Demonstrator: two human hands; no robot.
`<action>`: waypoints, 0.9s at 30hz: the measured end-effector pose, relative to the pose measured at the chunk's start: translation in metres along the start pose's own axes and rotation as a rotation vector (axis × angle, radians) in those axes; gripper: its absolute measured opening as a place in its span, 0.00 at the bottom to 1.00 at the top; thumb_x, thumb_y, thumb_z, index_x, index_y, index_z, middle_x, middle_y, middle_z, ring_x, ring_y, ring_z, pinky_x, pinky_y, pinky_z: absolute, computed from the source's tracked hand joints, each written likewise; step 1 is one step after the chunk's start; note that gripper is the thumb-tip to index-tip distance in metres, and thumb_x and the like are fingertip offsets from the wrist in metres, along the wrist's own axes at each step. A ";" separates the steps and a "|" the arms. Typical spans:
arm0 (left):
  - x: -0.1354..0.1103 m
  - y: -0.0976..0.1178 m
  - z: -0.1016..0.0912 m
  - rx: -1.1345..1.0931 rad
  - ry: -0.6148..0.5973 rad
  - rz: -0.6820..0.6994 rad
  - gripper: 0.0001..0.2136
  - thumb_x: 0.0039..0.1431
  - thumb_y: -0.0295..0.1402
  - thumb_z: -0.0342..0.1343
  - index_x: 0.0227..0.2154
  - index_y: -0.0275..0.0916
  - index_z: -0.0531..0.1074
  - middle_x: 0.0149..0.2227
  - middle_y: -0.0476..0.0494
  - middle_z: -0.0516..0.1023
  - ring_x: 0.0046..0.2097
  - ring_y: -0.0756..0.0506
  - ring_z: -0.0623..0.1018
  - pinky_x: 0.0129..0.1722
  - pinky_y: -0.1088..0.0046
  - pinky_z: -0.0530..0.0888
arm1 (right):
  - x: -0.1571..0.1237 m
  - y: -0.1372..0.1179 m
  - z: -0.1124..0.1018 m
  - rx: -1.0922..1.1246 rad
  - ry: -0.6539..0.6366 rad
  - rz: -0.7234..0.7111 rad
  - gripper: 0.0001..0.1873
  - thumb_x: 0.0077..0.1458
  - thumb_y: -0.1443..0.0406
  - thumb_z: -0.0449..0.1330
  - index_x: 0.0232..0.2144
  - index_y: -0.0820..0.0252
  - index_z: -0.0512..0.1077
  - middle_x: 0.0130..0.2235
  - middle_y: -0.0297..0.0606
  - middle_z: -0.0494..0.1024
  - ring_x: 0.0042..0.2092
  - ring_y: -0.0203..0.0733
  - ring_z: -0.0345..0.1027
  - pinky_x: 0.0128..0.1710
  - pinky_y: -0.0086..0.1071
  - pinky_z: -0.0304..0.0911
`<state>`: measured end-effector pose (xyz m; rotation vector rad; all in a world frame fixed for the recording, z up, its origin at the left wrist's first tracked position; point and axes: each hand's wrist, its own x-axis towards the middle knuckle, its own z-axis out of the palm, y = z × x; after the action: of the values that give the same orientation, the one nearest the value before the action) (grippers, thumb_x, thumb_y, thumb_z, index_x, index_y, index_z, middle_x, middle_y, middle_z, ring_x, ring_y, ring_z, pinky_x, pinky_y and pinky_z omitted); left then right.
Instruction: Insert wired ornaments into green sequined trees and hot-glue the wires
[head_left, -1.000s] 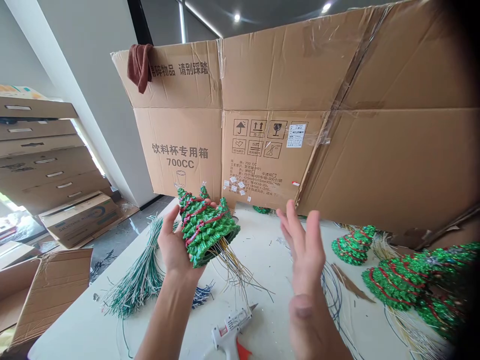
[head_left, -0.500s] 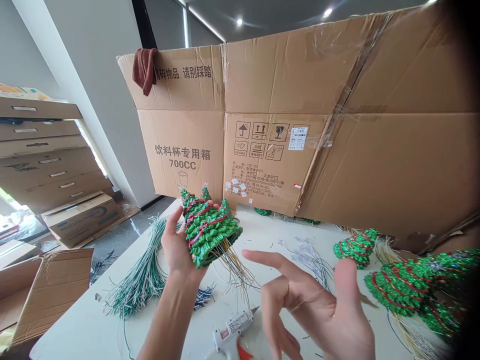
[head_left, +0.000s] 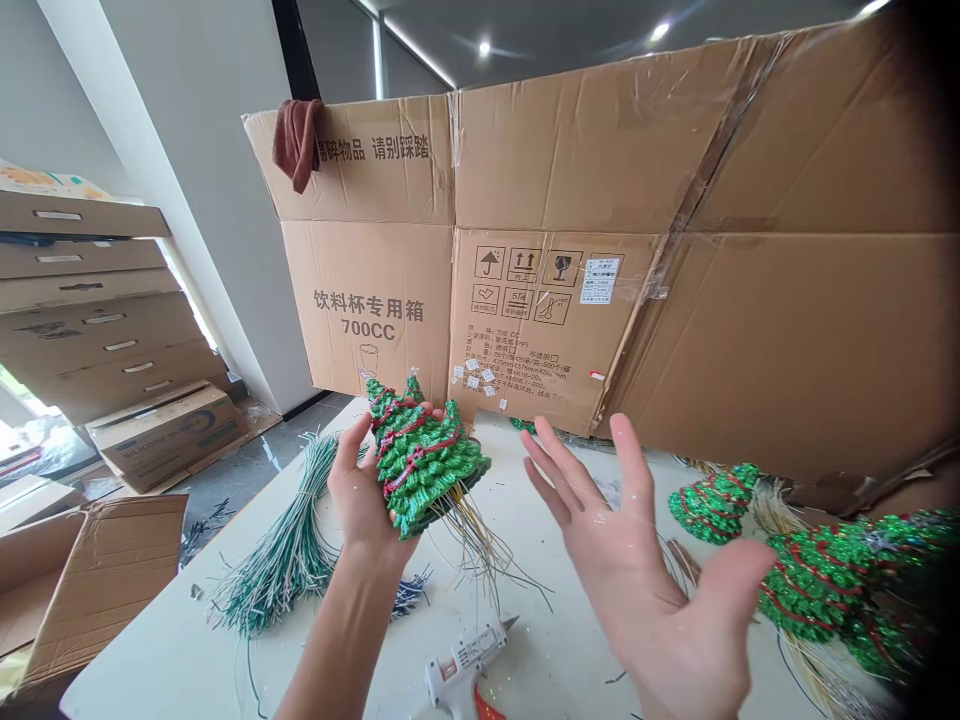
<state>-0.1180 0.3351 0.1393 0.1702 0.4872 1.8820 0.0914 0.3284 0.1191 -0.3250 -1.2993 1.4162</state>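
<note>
In the head view we hold a small cone-shaped Christmas tree ornament (head_left: 420, 465) in our left hand (head_left: 364, 495), just below the big cardboard sheet at the middle of the frame. It is covered in tiers of glittery green tinsel, with red cord wound around it, and it tilts with its underside toward the lower right. A loose bunch of thin wires (head_left: 484, 540) trails from that underside over the table. Our left fingers (head_left: 346, 450) curl up around the tree, clamping it against the palm. Our right hand (head_left: 637, 550) is open in the air at lower right, fingers spread, touching nothing, with green glitter specks on it. Below, a white hot glue gun (head_left: 457, 665) with an orange trigger lies at the bottom edge of the white table (head_left: 172, 655). A bundle of green-and-white wires (head_left: 289, 540) lies left of our wrist. Two more tinsel trees (head_left: 712, 505) sit at right, beside a larger green-and-red heap (head_left: 821, 585) partly behind our right hand. Upright cardboard (head_left: 555, 160) fills the upper frame, blocking what lies beyond it, with a brown cloth (head_left: 296, 140) draped over its top edge. Flattened cartons (head_left: 90, 300) lean at far left, above an open carton (head_left: 97, 580) at lower left.
</note>
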 end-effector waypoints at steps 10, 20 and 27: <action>0.004 0.000 -0.005 -0.009 -0.088 0.010 0.16 0.66 0.41 0.58 0.49 0.38 0.83 0.43 0.37 0.89 0.53 0.33 0.87 0.59 0.53 0.81 | -0.005 -0.012 -0.003 0.298 -0.446 0.149 0.50 0.68 0.30 0.32 0.54 0.43 0.86 0.20 0.27 0.54 0.18 0.37 0.53 0.21 0.33 0.62; 0.001 -0.001 -0.002 0.009 -0.071 0.033 0.17 0.66 0.41 0.59 0.50 0.38 0.83 0.43 0.37 0.89 0.55 0.32 0.86 0.60 0.52 0.80 | -0.029 -0.032 0.003 -1.057 -0.218 0.104 0.27 0.74 0.45 0.54 0.66 0.43 0.77 0.57 0.47 0.81 0.61 0.67 0.71 0.61 0.60 0.67; -0.001 -0.001 0.000 -0.002 -0.047 0.024 0.17 0.66 0.41 0.59 0.49 0.37 0.83 0.42 0.36 0.89 0.55 0.31 0.86 0.59 0.52 0.81 | -0.019 -0.024 0.016 -0.978 0.141 -0.196 0.39 0.74 0.40 0.45 0.80 0.35 0.47 0.84 0.27 0.39 0.83 0.67 0.30 0.79 0.68 0.32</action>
<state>-0.1173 0.3345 0.1389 0.2193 0.4526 1.8977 0.0977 0.2987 0.1355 -0.8933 -1.7733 0.4939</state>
